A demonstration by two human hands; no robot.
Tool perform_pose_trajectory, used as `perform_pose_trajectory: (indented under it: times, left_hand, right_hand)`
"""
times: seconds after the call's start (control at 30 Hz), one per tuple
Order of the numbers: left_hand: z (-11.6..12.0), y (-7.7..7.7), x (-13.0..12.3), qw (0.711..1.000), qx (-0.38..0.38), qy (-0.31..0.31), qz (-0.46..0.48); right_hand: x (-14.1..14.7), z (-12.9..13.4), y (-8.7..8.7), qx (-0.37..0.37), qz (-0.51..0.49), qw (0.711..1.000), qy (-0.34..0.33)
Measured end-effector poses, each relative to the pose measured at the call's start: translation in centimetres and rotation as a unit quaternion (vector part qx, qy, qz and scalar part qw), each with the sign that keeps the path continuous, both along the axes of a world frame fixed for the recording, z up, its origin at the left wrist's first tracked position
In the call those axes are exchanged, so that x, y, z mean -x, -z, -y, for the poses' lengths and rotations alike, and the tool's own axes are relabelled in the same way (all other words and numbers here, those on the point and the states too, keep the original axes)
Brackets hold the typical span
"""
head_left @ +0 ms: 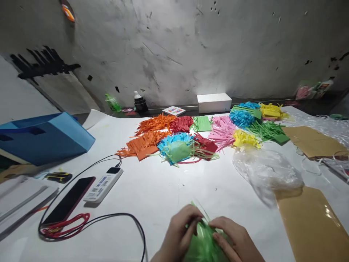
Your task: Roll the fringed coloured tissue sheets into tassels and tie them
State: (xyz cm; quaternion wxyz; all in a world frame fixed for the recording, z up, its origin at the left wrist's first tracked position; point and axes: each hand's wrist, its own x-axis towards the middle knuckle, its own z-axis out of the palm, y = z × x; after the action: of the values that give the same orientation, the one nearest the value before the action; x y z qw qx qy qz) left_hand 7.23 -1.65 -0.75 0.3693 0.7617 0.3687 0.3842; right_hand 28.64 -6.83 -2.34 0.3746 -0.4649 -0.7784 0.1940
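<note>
Low in the head view, my left hand and my right hand are close together over a glossy green bundle. It looks like green fringed paper in a clear plastic bag, though blur hides the details. The fingers of my left hand pinch its upper left edge, and those of my right hand grip the right side. Ahead of them lie fringed paper bundles in several colours: orange, light green, dark red, pink and yellow.
White paper covers the table. To the left are a phone, a white power bank, a black cable and a blue box. A crumpled clear plastic bag and a brown envelope lie right. A white box stands by the wall.
</note>
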Motion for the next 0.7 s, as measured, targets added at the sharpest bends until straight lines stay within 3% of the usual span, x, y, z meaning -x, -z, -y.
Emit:
perform_pose_trajectory:
  times: [0.07, 0.13, 0.2, 0.27, 0.33, 0.4, 0.5, 0.6, 0.7]
  left_hand:
    - [-2.2, -0.2, 3.2, 0.994, -0.012, -0.104, -0.031]
    - [-4.6, -0.4, 6.9, 0.970, -0.062, -0.208, -0.105]
    - [-6.5, -0.3, 10.0, 0.921, -0.129, -0.318, -0.183]
    - [-7.7, 0.3, 11.9, 0.875, -0.181, -0.389, -0.223]
    - [-8.2, 1.1, 12.2, 0.867, -0.208, -0.388, -0.232]
    - [-8.2, 2.1, 11.5, 0.883, -0.217, -0.343, -0.234]
    - [-8.0, 3.0, 9.7, 0.900, -0.211, -0.290, -0.248]
    - [-8.1, 2.7, 7.9, 0.901, -0.220, -0.274, -0.254]
    - [-8.3, 1.4, 5.8, 0.885, -0.254, -0.287, -0.264]
  right_hand:
    - [-0.3, -2.2, -0.6, -0.010, 0.026, 1.000, -0.003]
    - [-0.1, -5.4, -1.3, -0.030, 0.079, 0.996, -0.001]
    - [0.9, -9.6, -1.7, -0.041, 0.147, 0.988, -0.008]
    - [2.9, -14.5, -1.4, -0.057, 0.202, 0.978, -0.010]
    - [5.2, -19.7, -0.5, -0.072, 0.220, 0.973, -0.005]
    - [7.3, -24.4, 0.6, -0.093, 0.237, 0.967, 0.003]
    - [9.1, -29.2, 1.6, -0.139, 0.262, 0.955, -0.013]
    - [9.1, -29.9, 0.9, -0.189, 0.278, 0.941, -0.033]
    - [7.9, -26.2, -1.0, -0.245, 0.271, 0.930, -0.029]
